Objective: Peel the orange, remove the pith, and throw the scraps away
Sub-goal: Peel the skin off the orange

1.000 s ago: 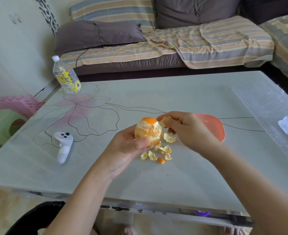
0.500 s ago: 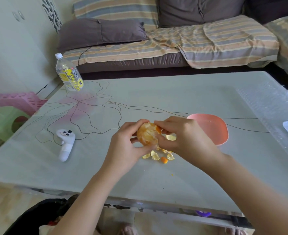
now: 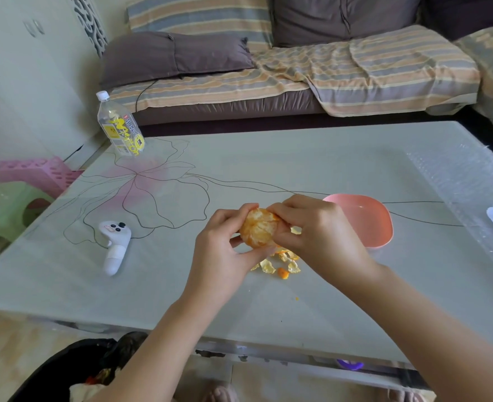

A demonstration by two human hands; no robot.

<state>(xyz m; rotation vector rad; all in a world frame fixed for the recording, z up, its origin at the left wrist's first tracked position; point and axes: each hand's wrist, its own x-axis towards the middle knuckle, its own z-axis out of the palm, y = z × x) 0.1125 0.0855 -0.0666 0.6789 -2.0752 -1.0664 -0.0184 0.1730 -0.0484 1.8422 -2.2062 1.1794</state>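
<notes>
The right hand (image 3: 317, 233) is back on the orange (image 3: 258, 227), held above the desk (image 3: 268, 158) and its peel scraps (image 3: 280, 262). Fingers of the left hand (image 3: 219, 250) curl round it; right fingers pinch its top. Little rind appears to remain.

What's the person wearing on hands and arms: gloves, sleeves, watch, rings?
Nothing visible. The left hand and right hand show no gloves or rings. The left forearm and right forearm show no sleeve, watch or band up to the frame edge.
</notes>
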